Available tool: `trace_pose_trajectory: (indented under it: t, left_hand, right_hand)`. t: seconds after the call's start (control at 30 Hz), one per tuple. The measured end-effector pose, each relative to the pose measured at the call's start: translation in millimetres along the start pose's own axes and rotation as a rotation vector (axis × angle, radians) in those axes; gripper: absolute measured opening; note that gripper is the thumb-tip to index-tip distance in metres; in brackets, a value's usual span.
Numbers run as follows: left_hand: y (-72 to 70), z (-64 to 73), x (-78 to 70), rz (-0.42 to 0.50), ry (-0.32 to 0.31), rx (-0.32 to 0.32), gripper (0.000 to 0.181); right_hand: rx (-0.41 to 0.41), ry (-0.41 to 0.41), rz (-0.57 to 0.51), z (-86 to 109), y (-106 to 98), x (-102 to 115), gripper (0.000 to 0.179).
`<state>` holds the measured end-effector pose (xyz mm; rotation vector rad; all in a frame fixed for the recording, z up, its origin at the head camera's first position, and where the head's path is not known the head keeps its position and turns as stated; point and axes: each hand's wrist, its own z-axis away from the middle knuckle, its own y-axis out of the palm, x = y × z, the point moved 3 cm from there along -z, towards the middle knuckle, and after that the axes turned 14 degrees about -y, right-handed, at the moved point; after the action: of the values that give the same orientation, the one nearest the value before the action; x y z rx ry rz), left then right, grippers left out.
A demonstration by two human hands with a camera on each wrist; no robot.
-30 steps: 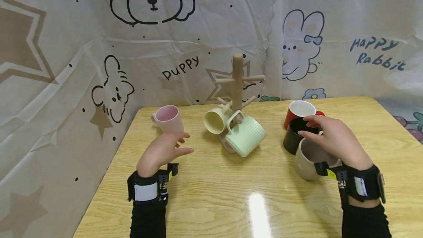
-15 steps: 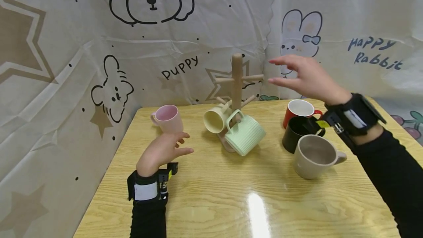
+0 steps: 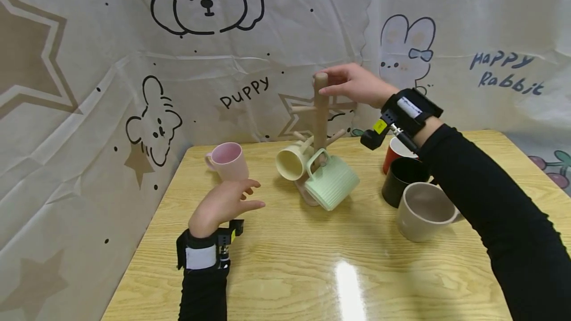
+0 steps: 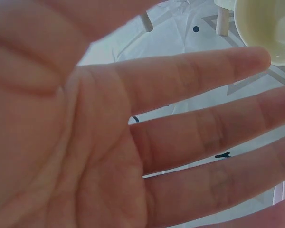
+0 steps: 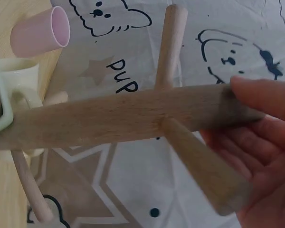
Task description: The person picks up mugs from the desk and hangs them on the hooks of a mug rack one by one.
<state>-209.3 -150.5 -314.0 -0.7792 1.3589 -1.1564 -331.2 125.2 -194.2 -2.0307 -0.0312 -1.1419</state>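
My right hand [image 3: 359, 84] grips the top of a wooden mug tree's post [image 3: 320, 125], thumb on the near side and fingers behind it. In the right wrist view the thumb [image 5: 263, 95] lies against the post's end, beside bare pegs. A cream mug [image 3: 289, 163] and a ribbed light green mug [image 3: 334, 182] hang tilted by their handles from lower pegs. My left hand [image 3: 220, 206] holds nothing, in front of the pink mug [image 3: 229, 160] at the left. Its fingers [image 4: 190, 76] look nearly straight and spread in the left wrist view.
At the right stand a red mug [image 3: 392, 155] with a white inside, a black mug [image 3: 399, 182] and a beige mug [image 3: 417, 217], close together. My right forearm passes over them. A patterned cloth [image 3: 214, 78] hangs behind the wooden table [image 3: 285, 271].
My right hand has risen from above the beige and black mugs, moved left and taken hold of the mug tree's post. The left hand and the mugs look nearly unchanged.
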Motion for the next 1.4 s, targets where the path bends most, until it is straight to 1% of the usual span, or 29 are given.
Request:
trace_pose_trajectory:
  t: [0.1,0.17,0.3,0.43,0.53,0.67,0.8,0.93,1.07,1.3,1.4]
  left_hand:
    - [0.1,-0.6,-1.2,-0.013,0.022,-0.003,0.043]
    - [0.2,-0.9,-1.8,-0.014,0.025,0.001,0.043]
    - [-0.1,-1.2,-0.7,-0.011,0.017,0.010,0.043]
    - [0.1,-1.2,1.2,-0.008,0.006,0.015,0.044]
    - [0.7,-1.3,1.0,-0.008,0.004,0.014,0.044]
    - [1.6,-0.8,0.2,-0.006,0.004,0.016,0.044]
    - [1.8,-1.1,0.7,-0.011,-0.002,0.017,0.045]
    - [2.0,-1.8,0.9,-0.020,0.006,0.012,0.044]
    - [3.7,-2.2,1.0,-0.023,0.009,0.014,0.044]
    - [2.6,-1.8,-0.2,-0.029,0.013,0.010,0.043]
    - [2.1,-2.0,-0.7,-0.028,0.014,0.010,0.043]
  right_hand:
    - [0.012,-0.010,-0.083,-6.8,1.2,-8.4,0.044]
    - [0.018,-0.015,-0.140,-9.7,0.9,-13.2,0.043]
    - [0.039,-0.049,-0.194,-13.5,-0.7,-18.6,0.038]
    - [0.055,-0.099,-0.177,-16.8,-0.5,-19.6,0.030]
    - [0.050,-0.128,-0.151,-18.0,-0.6,-20.2,0.027]
    - [0.034,-0.157,-0.145,-18.4,-0.7,-22.6,0.025]
    - [-0.002,-0.186,-0.157,-17.5,0.5,-24.7,0.024]
    - [-0.081,-0.200,-0.133,-15.2,2.7,-24.6,0.023]
    - [-0.164,-0.163,-0.049,-11.1,5.8,-22.4,0.027]
    - [-0.288,-0.020,0.098,-6.7,12.3,-15.5,0.030]
    - [-0.338,0.007,0.172,-5.0,14.1,-12.8,0.030]
